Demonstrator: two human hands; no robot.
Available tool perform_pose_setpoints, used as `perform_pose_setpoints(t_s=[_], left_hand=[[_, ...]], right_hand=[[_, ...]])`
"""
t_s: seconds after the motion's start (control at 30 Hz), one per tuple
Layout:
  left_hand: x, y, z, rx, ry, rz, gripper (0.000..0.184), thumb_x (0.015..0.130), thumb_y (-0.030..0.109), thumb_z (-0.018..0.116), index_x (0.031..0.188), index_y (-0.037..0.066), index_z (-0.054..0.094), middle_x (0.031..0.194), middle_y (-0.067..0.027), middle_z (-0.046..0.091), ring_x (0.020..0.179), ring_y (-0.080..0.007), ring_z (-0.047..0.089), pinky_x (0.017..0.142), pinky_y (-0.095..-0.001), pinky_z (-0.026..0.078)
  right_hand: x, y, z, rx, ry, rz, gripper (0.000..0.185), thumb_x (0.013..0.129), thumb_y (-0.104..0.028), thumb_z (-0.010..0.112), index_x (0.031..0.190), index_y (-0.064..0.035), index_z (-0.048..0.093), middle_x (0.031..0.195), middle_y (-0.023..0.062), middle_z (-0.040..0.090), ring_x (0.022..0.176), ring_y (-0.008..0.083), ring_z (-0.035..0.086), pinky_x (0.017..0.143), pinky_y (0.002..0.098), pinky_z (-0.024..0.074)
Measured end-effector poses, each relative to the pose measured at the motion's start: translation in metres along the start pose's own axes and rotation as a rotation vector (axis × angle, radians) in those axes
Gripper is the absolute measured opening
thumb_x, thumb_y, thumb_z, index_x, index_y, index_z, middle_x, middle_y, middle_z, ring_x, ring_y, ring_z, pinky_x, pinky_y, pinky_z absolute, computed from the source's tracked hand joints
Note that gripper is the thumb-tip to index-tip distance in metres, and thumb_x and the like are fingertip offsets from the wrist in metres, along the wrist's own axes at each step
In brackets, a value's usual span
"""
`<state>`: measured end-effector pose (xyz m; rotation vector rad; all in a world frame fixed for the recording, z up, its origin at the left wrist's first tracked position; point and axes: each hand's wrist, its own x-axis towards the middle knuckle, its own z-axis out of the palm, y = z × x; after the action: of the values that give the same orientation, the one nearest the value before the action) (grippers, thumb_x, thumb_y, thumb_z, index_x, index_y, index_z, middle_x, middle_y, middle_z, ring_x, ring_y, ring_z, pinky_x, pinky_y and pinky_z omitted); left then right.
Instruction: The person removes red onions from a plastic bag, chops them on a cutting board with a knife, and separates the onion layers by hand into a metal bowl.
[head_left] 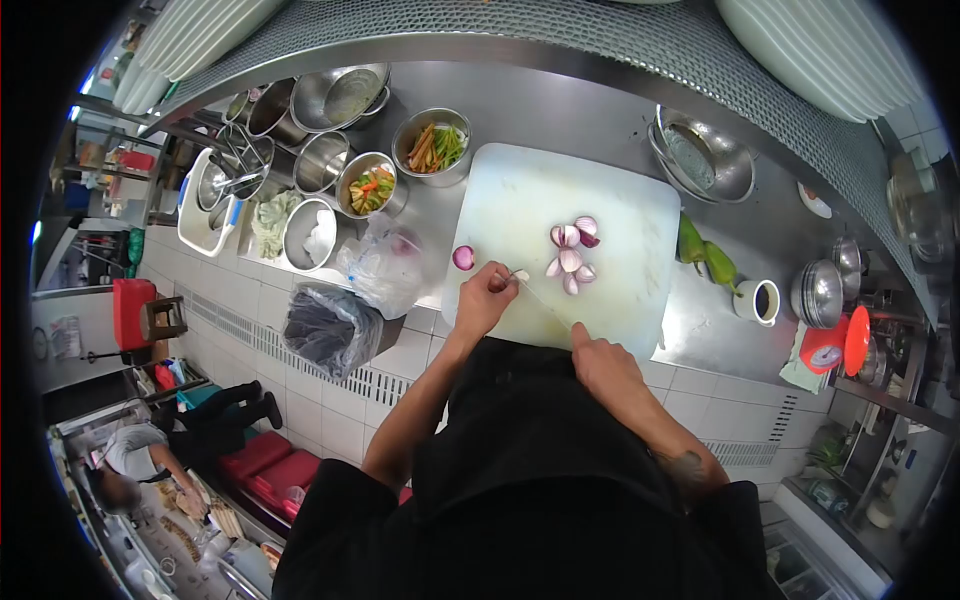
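My right hand is wrapped round the handle of a knife, whose thin blade points up and left over the white cutting board. At the blade's tip, the fingers of my left hand pinch together at a small pale piece of onion; most of what they hold is hidden. Just beyond that hand, a purple onion half lies at the board's left edge. Several red onion wedges form a loose cluster near the middle of the board.
Green peppers and a white cup stand right of the board. Left are pots of cut vegetables, a plastic bag and a lined bin. A shelf edge overhangs the back. Another person works far left.
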<state>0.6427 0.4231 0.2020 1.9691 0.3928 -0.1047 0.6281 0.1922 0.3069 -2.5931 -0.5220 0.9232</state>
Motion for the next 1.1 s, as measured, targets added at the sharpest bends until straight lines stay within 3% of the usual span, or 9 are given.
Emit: perform_pose_setpoints(t_s=[0.23,0.37,0.57,0.63,0.73,0.83,0.93,1.0,1.1], left_hand=[[-0.001,-0.006,0.000,-0.050,-0.018,-0.025,0.013,0.089,0.011,0.072,0.092,0.005,0.061,0.064,-0.0014,0.062,0.058,-0.0062,0.056,0.054,-0.0256,0.044],[-0.003,-0.008,0.000,-0.080,-0.024,-0.037,0.015,0.088,0.013,0.073,0.092,0.005,0.061,0.066,-0.0033,0.065,0.059,-0.0081,0.059,0.056,-0.0268,0.046],[-0.007,-0.012,0.002,-0.086,-0.025,-0.063,0.018,0.087,0.014,0.075,0.097,0.004,0.064,0.073,-0.0081,0.071,0.065,-0.0120,0.067,0.062,-0.0285,0.052],[-0.013,-0.014,-0.002,-0.088,-0.024,-0.059,0.019,0.087,0.013,0.076,0.100,0.004,0.065,0.076,-0.0093,0.072,0.067,-0.0125,0.068,0.062,-0.0288,0.053],[-0.016,-0.016,-0.030,-0.146,0.073,0.073,0.021,0.086,0.008,0.075,0.105,0.004,0.066,0.076,-0.0086,0.070,0.065,-0.0142,0.067,0.061,-0.0293,0.053],[-0.005,-0.013,-0.066,0.103,0.352,0.221,0.028,0.082,0.002,0.072,0.109,0.001,0.065,0.078,-0.0089,0.065,0.064,-0.0176,0.066,0.058,-0.0306,0.051],[0.014,-0.008,-0.080,0.162,0.314,0.072,0.035,0.079,0.004,0.074,0.112,0.001,0.064,0.091,-0.0129,0.066,0.080,-0.0229,0.067,0.070,-0.0356,0.054],[0.022,-0.009,-0.077,0.311,0.154,0.378,0.042,0.074,0.005,0.075,0.115,0.002,0.064,0.103,-0.0152,0.065,0.096,-0.0303,0.063,0.085,-0.0418,0.052],[0.031,-0.014,-0.063,0.409,0.018,0.324,0.049,0.072,0.005,0.075,0.119,0.003,0.062,0.110,-0.0165,0.063,0.106,-0.0356,0.058,0.094,-0.0449,0.048]], right_hand=[[0.002,-0.007,0.003,-0.004,-0.020,-0.003,0.010,0.096,-0.008,0.044,0.102,-0.0009,0.044,0.080,0.0279,0.067,0.076,0.0488,0.067,0.068,0.0568,0.0545],[0.034,0.011,0.044,-0.016,0.046,-0.013,0.010,0.094,-0.007,0.044,0.103,-0.0015,0.044,0.081,0.0281,0.067,0.076,0.0488,0.067,0.068,0.0569,0.0546],[0.050,0.043,0.050,0.189,0.095,-0.087,0.014,0.100,-0.017,0.046,0.106,-0.0046,0.045,0.076,0.0301,0.064,0.074,0.0525,0.063,0.069,0.0618,0.0499],[0.047,0.046,0.045,0.254,0.139,0.003,0.019,0.101,-0.023,0.049,0.107,-0.0058,0.045,0.073,0.0305,0.063,0.074,0.0537,0.062,0.069,0.0634,0.0474],[0.028,0.040,0.029,0.281,0.121,-0.003,0.017,0.100,-0.022,0.049,0.105,-0.0060,0.046,0.073,0.0283,0.064,0.073,0.0527,0.061,0.068,0.0622,0.0475],[0.015,0.039,0.019,0.184,-0.018,-0.160,0.017,0.101,-0.023,0.049,0.105,-0.0061,0.049,0.074,0.0266,0.064,0.072,0.0515,0.062,0.068,0.0611,0.0476],[0.018,0.045,0.036,0.092,-0.055,-0.282,0.019,0.101,-0.024,0.051,0.104,-0.0050,0.048,0.072,0.0264,0.062,0.072,0.0508,0.060,0.067,0.0591,0.0464],[0.022,0.046,0.039,0.092,-0.058,-0.251,0.019,0.100,-0.024,0.051,0.104,-0.0048,0.049,0.073,0.0265,0.062,0.072,0.0508,0.060,0.067,0.0587,0.0465],[0.029,0.052,0.039,0.154,-0.046,-0.162,0.020,0.101,-0.025,0.051,0.105,-0.0053,0.050,0.076,0.0277,0.063,0.076,0.0514,0.061,0.070,0.0594,0.0475]])
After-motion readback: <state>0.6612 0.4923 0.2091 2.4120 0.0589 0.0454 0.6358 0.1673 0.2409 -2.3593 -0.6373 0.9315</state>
